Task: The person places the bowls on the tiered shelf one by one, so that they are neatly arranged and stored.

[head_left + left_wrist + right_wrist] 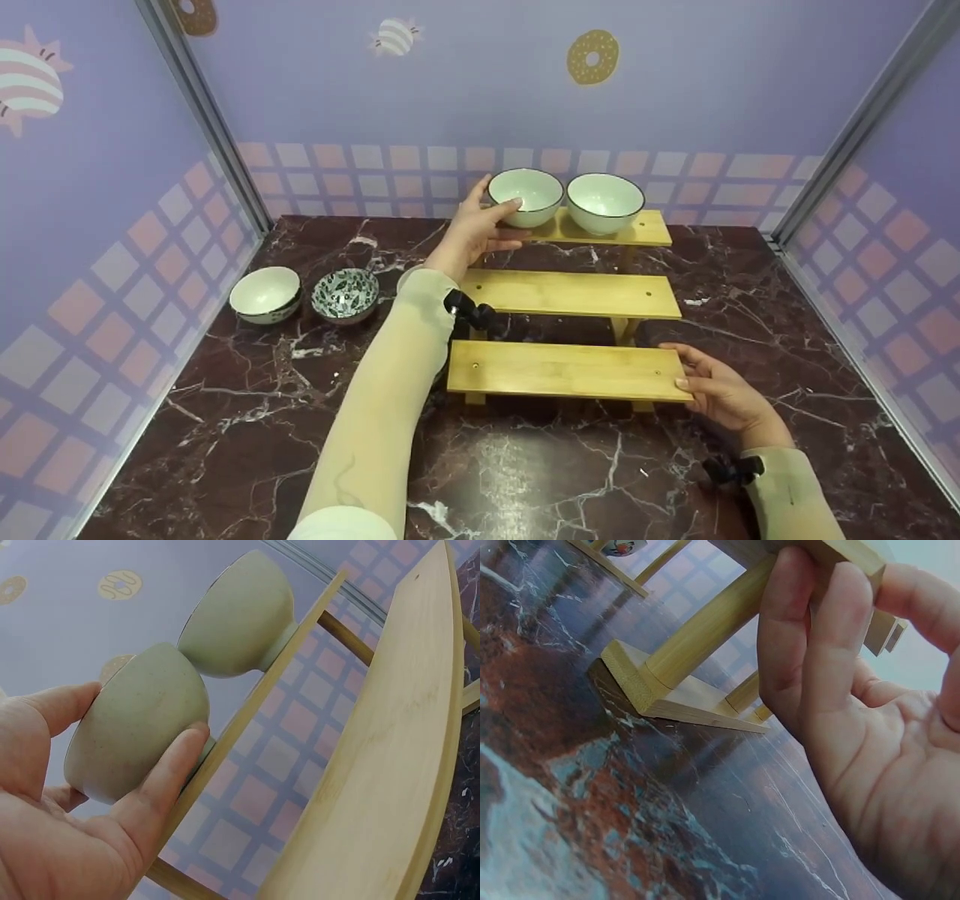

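Observation:
A three-step wooden rack (570, 369) stands on the marbled table. On its top step are two pale green bowls with dark rims, a left bowl (536, 196) and a right bowl (606, 196), side by side with their rims close together. My left hand (480, 225) grips the left bowl, thumb over its rim and fingers round its side; in the left wrist view the bowl's foot (204, 754) is right at the step. With my right hand (720, 390) I hold the right end of the lowest step, thumb on top and fingers curled beneath, as the right wrist view shows.
Left of the rack, a white bowl (264, 291) sits stacked in another bowl, and beside it is a bowl with a dark leafy pattern (345, 294). The middle step (570, 294) is bare wood. Patterned purple panels (480, 90) enclose the table (247, 450) at the back and sides.

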Demonstrator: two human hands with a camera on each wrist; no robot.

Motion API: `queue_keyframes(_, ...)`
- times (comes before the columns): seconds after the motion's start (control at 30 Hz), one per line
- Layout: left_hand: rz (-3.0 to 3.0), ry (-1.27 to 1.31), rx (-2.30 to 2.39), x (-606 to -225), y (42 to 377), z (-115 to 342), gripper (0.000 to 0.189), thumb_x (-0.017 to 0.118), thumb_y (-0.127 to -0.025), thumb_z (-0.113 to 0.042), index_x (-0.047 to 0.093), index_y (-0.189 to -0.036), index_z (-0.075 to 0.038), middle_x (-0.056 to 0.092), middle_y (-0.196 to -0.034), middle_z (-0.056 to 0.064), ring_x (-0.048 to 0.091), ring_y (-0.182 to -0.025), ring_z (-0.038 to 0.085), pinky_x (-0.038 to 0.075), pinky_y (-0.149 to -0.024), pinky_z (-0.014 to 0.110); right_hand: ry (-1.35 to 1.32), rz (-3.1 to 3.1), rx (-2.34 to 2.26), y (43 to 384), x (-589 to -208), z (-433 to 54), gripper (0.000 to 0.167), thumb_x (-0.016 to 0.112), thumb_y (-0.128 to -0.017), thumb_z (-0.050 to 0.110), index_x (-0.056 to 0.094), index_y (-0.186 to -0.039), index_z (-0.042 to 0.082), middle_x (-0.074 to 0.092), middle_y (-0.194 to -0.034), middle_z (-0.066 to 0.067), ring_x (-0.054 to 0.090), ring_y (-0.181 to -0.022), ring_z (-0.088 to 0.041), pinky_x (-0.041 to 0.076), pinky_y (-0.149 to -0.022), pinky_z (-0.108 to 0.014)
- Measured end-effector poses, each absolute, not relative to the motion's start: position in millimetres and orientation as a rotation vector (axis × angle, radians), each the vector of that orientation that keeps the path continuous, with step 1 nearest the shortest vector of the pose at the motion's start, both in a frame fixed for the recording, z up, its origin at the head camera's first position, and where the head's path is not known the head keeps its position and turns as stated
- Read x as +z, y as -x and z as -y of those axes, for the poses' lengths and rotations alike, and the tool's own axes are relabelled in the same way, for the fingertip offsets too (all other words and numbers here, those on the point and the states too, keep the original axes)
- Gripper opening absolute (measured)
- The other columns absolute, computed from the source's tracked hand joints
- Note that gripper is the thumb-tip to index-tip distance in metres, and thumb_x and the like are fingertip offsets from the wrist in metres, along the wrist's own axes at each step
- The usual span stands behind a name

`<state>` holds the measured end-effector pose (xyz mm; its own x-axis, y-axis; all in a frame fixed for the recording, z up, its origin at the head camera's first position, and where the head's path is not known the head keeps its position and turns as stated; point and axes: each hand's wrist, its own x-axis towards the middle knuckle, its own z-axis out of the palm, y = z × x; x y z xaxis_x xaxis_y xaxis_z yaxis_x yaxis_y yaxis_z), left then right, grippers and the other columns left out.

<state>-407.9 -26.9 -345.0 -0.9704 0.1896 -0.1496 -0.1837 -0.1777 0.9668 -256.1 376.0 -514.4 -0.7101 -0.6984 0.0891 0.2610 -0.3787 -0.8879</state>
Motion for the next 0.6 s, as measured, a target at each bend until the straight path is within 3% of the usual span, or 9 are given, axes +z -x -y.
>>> queue_keyframes(0.37, -1.895, -0.04, 2.208, -346.6, 403.8, 32.3, 0.085, 0.071, -0.099, -0.022, 0.019, -0.166, -0.031, 0.031, -0.162, 0.016, 0.07, -0.116, 0.043, 0.068, -0.069, 0.032, 0.592, -1.301, -2.096, 255.0, -512.6, -375.8, 0.059, 0.031, -0.104, -0.014, 0.041, -0.151, 0.019, 0.062, -0.13, -0.006, 0.073, -0.1, -0.013, 0.064, -0.079, -0.019)
queue_keyframes(0.6, -1.923, -0.06, 2.221, -353.0, 399.5, 40.2, 0.081, 0.072, -0.098, -0.019, 0.026, -0.164, -0.029, 0.04, -0.158, 0.016, 0.07, -0.115, 0.042, 0.068, -0.069, 0.031, 0.594, -1.286, -2.096, 254.9, -512.5, -375.7, 0.058, 0.03, -0.104, -0.014, 0.037, -0.154, 0.016, 0.063, -0.13, -0.006, 0.073, -0.1, -0.012, 0.064, -0.08, -0.019)
